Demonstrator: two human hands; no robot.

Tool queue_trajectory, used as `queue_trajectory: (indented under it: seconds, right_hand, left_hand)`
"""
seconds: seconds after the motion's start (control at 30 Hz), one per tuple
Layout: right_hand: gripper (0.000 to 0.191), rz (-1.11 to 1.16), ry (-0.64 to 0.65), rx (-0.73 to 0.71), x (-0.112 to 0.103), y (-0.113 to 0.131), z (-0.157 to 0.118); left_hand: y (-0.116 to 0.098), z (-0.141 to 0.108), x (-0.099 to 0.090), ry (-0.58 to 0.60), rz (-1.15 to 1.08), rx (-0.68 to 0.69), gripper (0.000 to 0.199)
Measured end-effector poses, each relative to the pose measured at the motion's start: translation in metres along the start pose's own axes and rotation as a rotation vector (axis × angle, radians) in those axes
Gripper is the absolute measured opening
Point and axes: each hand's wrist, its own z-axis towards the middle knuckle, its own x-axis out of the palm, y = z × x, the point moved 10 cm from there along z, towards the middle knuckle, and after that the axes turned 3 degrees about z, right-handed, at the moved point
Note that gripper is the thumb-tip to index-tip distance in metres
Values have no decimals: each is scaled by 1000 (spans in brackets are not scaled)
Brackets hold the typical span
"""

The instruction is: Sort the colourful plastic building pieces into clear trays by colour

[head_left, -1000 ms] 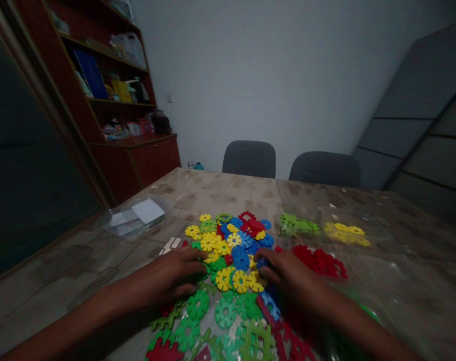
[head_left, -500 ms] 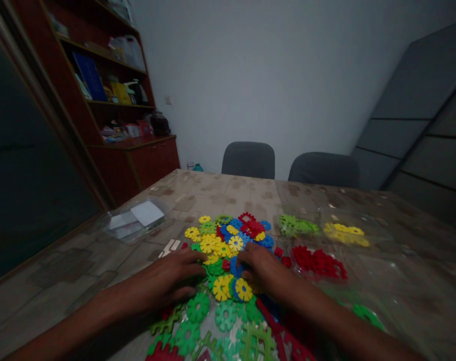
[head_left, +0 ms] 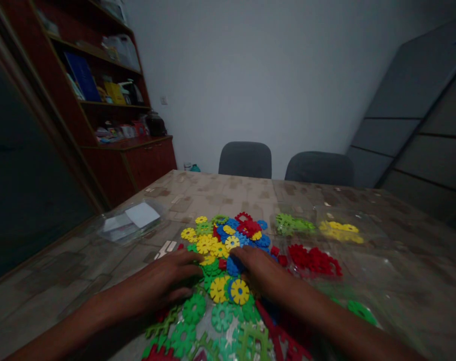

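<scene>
A heap of plastic pieces in yellow, green, blue and red covers the middle and near part of the table. My left hand (head_left: 175, 277) rests at the heap's left side with its fingers apart, beside green discs (head_left: 212, 268); nothing shows in it. On the right side, my right hand (head_left: 258, 265) reaches over the heap with bent fingers touching a blue disc (head_left: 233, 266); its fingertips are partly hidden, and whether it grips the disc is unclear. Yellow discs (head_left: 239, 292) lie between the hands. Red pieces (head_left: 314, 260) sit in a clear tray to the right.
Clear trays at the right hold light green pieces (head_left: 293, 224), yellow discs (head_left: 338, 231) and a green disc (head_left: 362, 312). A clear tray with white cards (head_left: 142, 214) lies at the left. Two grey chairs (head_left: 245, 159) stand behind the table; a red cabinet (head_left: 149, 163) is at back left.
The view has shifted slightly, so everything sits a little further left. My right hand's fingers have moved slightly over the blue disc. My left hand has hardly moved.
</scene>
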Motion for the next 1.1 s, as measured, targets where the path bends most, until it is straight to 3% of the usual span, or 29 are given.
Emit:
queue_trajectory:
  seconds: [0.2, 0.4, 0.57, 0.7, 0.97, 1.1]
  right_hand:
    - [40, -61, 44, 60, 3, -5, 0]
    - [59, -37, 9, 26, -4, -4, 3]
    - [45, -31, 50, -31, 6, -3, 9]
    - [51, -14, 26, -34, 5, -5, 8]
    - [25, 101, -7, -2, -22, -10, -1]
    - [18, 146, -91, 10, -55, -17, -18]
  left_hand:
    - [0, 1, -2, -8, -9, 0, 35]
    - [3, 0, 0, -36, -25, 6, 36]
    - [2, 1, 1, -36, 1, 17, 35]
    - [2, 2, 2, -2, 3, 2, 35]
    - [0, 1, -1, -19, -17, 17, 35]
    - [3, 1, 2, 4, -13, -1, 35]
